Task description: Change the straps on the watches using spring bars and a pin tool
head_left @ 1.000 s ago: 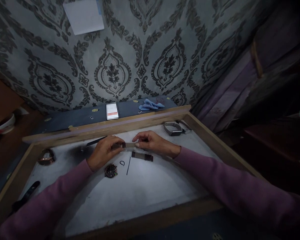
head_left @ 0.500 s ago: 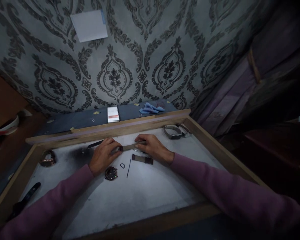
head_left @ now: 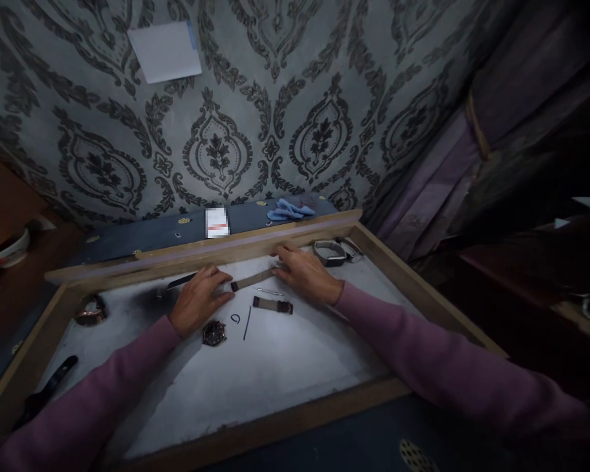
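Observation:
My left hand point(head_left: 201, 299) is at the left end of a long brown strap piece point(head_left: 253, 280), its thumb and fingers apart beside the dark tip. At the strap's other end is my right hand point(head_left: 307, 272), with its thumb at the strap and its index finger lifted away. Just below the strap lies a thin metal tool point(head_left: 270, 292). A shorter strap piece with a buckle point(head_left: 274, 305) rests under that. The watch head point(head_left: 214, 333), dark-faced and without a strap, lies below my left hand, left of a drawn curved mark and line point(head_left: 246, 322).
A wooden-rimmed tray point(head_left: 211, 248) surrounds the work. Inside are a rose-gold watch point(head_left: 91, 310), a black strap point(head_left: 54, 387), a grey-banded watch point(head_left: 329, 253) and another watch point(head_left: 351, 249). Behind the rim lie a blue cloth point(head_left: 290, 210) and a white card-like item point(head_left: 217, 223).
The fingers of both hands have spread from the long strap, which shows more of its length. The thin metal tool is now uncovered. The whole view has shifted slightly.

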{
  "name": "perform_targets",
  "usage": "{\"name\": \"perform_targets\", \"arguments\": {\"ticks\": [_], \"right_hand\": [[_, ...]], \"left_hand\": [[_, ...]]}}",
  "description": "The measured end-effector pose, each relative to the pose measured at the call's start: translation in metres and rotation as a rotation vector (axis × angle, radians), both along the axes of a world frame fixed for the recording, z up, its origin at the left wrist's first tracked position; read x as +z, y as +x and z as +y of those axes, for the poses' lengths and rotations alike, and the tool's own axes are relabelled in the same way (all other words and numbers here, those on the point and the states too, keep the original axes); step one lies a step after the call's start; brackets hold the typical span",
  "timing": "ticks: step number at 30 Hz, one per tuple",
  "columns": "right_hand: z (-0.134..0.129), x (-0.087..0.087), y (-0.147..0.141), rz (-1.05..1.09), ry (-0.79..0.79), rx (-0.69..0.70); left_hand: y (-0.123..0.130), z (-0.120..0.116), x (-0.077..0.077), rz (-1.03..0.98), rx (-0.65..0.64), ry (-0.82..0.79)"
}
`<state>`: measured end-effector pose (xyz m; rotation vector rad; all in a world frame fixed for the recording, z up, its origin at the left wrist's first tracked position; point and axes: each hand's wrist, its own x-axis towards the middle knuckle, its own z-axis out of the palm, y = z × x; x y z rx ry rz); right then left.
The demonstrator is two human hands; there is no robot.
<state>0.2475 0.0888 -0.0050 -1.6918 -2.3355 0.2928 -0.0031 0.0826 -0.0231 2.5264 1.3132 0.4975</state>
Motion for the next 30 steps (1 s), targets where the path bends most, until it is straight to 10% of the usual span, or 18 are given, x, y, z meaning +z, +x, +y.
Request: {"name": "perform_targets", "arguments": {"ticks": [12, 22, 30], "right_hand": [[-0.039, 0.004, -0.006, -0.149, -0.119, 0.298], [-0.044, 0.002, -0.014, -0.038, -0.131, 0.428], [-0.015, 0.001, -0.01, -0.011, -0.049, 0.219]], "left_hand": [[-0.013, -0.057, 0.03, 0.06, -0.125, 0.105], [-0.014, -0.079, 0.016, 0.034, -0.143, 0.081], [-0.014, -0.075, 0.014, -0.004, -0.145, 0.079]]}}
